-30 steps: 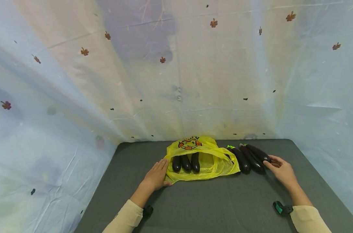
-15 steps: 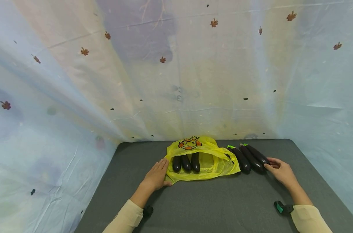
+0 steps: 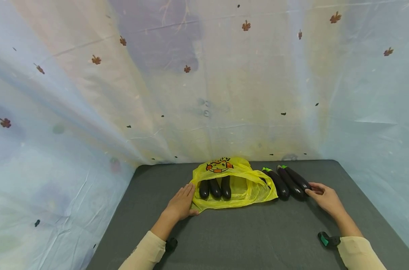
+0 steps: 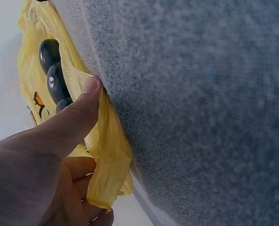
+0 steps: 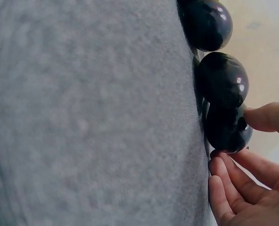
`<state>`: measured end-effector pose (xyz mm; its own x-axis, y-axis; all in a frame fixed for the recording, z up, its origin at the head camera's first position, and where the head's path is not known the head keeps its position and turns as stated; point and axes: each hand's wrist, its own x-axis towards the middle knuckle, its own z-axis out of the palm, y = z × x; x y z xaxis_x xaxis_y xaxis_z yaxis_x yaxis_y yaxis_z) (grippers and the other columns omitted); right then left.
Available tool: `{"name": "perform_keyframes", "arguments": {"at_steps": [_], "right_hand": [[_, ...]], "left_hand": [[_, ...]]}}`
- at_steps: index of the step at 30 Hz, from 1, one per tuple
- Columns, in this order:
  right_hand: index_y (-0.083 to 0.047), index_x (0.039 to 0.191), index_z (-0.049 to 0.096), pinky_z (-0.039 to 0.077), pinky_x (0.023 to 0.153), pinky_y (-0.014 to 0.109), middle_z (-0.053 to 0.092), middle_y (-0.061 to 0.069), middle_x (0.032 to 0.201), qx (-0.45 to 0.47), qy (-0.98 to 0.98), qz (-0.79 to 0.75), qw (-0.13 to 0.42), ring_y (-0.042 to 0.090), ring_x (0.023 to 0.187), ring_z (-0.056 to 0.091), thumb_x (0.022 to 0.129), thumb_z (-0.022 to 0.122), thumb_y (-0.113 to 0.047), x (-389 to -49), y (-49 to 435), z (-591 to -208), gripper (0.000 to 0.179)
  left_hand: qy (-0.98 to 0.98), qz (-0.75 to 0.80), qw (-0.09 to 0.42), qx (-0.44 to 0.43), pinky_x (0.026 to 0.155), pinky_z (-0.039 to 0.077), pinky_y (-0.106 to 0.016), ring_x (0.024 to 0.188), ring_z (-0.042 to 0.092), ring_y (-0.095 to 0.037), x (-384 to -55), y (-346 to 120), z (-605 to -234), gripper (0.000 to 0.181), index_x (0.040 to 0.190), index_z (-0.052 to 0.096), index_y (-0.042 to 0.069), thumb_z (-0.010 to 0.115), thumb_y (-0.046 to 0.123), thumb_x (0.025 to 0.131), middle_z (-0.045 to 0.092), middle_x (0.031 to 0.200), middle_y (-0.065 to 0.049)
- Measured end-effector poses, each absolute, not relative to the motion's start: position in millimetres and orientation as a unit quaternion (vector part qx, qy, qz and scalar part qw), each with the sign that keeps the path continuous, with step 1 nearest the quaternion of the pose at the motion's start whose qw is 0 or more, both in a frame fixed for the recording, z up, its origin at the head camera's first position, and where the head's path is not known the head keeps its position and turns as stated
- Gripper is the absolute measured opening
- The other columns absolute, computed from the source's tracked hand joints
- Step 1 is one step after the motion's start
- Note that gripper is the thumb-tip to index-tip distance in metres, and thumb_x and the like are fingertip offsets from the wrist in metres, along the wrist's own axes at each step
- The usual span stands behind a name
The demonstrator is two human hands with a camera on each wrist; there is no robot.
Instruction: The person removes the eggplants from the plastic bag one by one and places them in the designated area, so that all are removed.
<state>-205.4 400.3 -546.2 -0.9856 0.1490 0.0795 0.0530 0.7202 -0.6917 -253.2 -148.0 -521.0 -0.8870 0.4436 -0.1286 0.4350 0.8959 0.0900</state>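
A yellow plastic bag lies on its side, mouth facing me, with three dark eggplants showing inside. My left hand holds the bag's left edge. In the left wrist view the thumb lies on the bag's lower lip and the other fingers are behind its corner. Right of the bag lie three more eggplants, side by side, stems pointing away. My right hand pinches the rounded near end of the rightmost eggplant, which lies against the middle one.
The grey table runs back to a patterned hanging sheet, which also covers the left and right sides. A black wrist device is on the right wrist, another on the left.
The rightmost eggplant's near end has come down slightly and settled beside the middle one, the right hand moving with it. The left hand and the bag have stayed in place.
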Motion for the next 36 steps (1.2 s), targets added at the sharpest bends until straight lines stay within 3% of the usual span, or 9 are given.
{"name": "perform_keyframes", "arguments": {"at_steps": [16,36], "right_hand": [[0.015,0.149,0.05,0.057,0.094,0.067,0.058,0.041,0.14,-0.063,-0.925,0.365,0.079,0.057,0.125,0.06,0.112,0.059,-0.038,-201.1,402.0,-544.9,0.065],[0.014,0.149,0.053,0.057,0.093,0.065,0.062,0.039,0.136,-0.076,-0.91,0.376,0.155,0.056,0.122,0.063,0.11,0.065,-0.031,-197.2,383.1,-531.5,0.06]], "left_hand": [[0.97,0.024,0.074,0.229,0.134,0.023,-0.047,0.163,0.025,-0.035,-253.9,-147.7,-522.1,0.103,0.168,0.028,-0.002,0.079,0.049,0.095,0.025,0.176,-0.019],[0.971,0.021,0.075,0.227,0.134,0.022,-0.047,0.163,0.024,-0.034,-256.4,-148.2,-525.5,0.104,0.169,0.027,-0.002,0.079,0.051,0.095,0.025,0.176,-0.018]]}}
